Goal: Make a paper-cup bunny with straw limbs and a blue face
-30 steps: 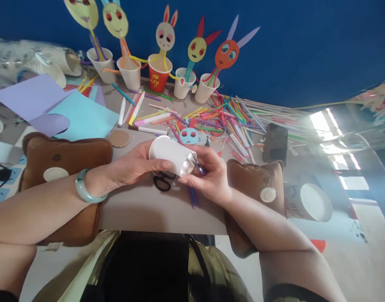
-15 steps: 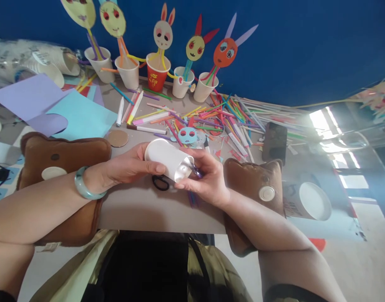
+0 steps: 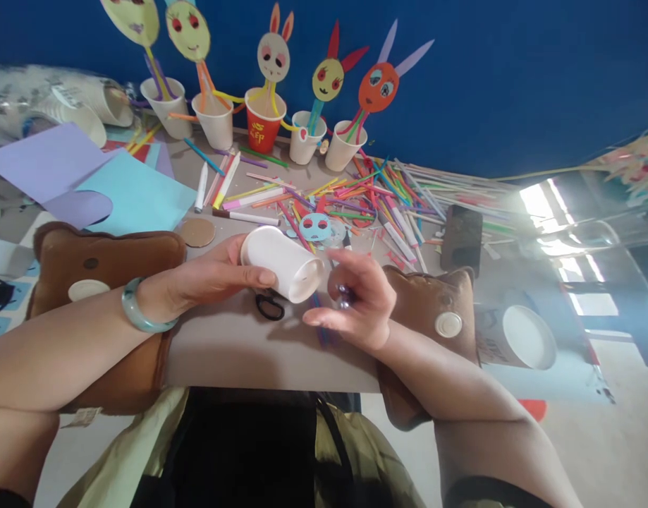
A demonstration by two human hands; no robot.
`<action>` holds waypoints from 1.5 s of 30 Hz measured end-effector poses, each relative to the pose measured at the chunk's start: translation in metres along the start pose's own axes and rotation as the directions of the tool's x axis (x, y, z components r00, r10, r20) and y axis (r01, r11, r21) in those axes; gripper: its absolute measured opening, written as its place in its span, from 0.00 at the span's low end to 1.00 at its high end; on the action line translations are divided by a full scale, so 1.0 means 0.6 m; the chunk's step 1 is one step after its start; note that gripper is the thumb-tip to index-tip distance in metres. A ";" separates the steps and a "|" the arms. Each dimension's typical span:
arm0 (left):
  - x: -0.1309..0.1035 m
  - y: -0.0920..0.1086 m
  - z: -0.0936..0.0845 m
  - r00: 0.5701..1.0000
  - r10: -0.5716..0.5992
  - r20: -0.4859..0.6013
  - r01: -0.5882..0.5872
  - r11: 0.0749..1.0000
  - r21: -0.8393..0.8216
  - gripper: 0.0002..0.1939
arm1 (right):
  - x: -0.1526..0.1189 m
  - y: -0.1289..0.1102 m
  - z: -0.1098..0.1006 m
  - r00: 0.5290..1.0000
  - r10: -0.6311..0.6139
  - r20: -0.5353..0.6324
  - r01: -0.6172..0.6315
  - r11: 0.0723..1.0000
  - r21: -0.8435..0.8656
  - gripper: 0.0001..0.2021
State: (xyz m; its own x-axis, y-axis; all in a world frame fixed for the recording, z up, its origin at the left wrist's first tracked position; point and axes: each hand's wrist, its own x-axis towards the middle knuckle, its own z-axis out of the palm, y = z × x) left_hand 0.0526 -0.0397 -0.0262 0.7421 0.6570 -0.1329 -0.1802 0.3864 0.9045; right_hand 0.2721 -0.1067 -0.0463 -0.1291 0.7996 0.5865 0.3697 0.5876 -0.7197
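My left hand (image 3: 218, 275) is closed around a white paper cup (image 3: 276, 261), which lies on its side in the air with its base turned to the right. A small dark mark shows on the base. My right hand (image 3: 360, 300) is just right of the base, apart from it, with thumb and index finger spread. Its other fingers curl around a small shiny purplish thing (image 3: 345, 296), mostly hidden, whose kind I cannot make out. Below the cup, a black loop handle (image 3: 271, 307) shows on the table. Beyond the cup lies a light-blue paper face (image 3: 316, 227) with red eyes.
Several cups with paper-faced figures, one a red cup (image 3: 264, 130), stand along the blue wall. Markers and colored sticks (image 3: 355, 194) are scattered before them. Brown cushions (image 3: 109, 261) flank my arms. A dark phone (image 3: 461, 240) lies right; blue paper (image 3: 138, 190) lies left.
My right hand has let go of the cup's base and drawn back slightly to the right, its thumb and index finger parting. My left hand keeps the cup, now shifted slightly left and up.
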 end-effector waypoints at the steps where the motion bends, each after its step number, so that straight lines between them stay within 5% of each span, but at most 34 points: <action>1: 0.001 -0.001 -0.002 1.000 0.011 -0.009 -0.011 1.000 0.013 0.21 | -0.001 -0.002 -0.002 0.998 -0.065 -0.018 0.064 0.995 -0.072 0.19; 4: 0.001 -0.006 -0.007 0.999 0.032 -0.023 -0.031 0.999 0.028 0.21 | -0.001 -0.008 -0.004 0.984 -0.178 0.000 0.174 0.961 -0.216 0.06; 12: -0.001 -0.009 -0.009 1.000 0.021 -0.021 -0.019 0.995 0.093 0.21 | -0.005 -0.009 0.001 0.986 -0.164 -0.021 0.151 0.947 -0.283 0.11; 22: -0.002 -0.025 -0.021 0.997 0.053 -0.060 -0.043 0.987 0.158 0.19 | 0.001 -0.015 0.000 0.995 0.074 0.064 -0.053 0.956 -0.289 0.09; 31: 0.004 -0.015 -0.010 0.998 0.019 -0.053 -0.014 0.996 0.086 0.21 | 0.003 0.005 -0.006 0.957 -0.244 0.159 0.283 0.906 -0.314 0.06; 34: 0.006 -0.013 -0.009 0.997 0.034 -0.067 -0.032 0.999 0.032 0.22 | 0.004 0.007 -0.006 0.976 -0.195 0.094 0.214 0.927 -0.306 0.03; 38: 0.009 -0.010 -0.009 0.988 0.099 -0.118 -0.106 0.993 -0.052 0.22 | 0.007 0.012 -0.008 0.995 -0.095 -0.009 0.088 0.954 -0.285 0.18; 45: 0.009 -0.008 -0.008 0.987 0.085 -0.136 -0.103 0.985 -0.135 0.21 | 0.011 0.016 -0.006 0.996 -0.039 0.078 0.064 0.933 -0.354 0.13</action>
State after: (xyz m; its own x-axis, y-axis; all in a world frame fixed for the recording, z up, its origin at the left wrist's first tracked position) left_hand 0.0547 -0.0348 -0.0332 0.6292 0.7695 -0.1096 -0.3417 0.4005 0.8502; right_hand 0.2779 -0.0962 -0.0480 -0.2145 0.7835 0.5832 0.6626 0.5554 -0.5025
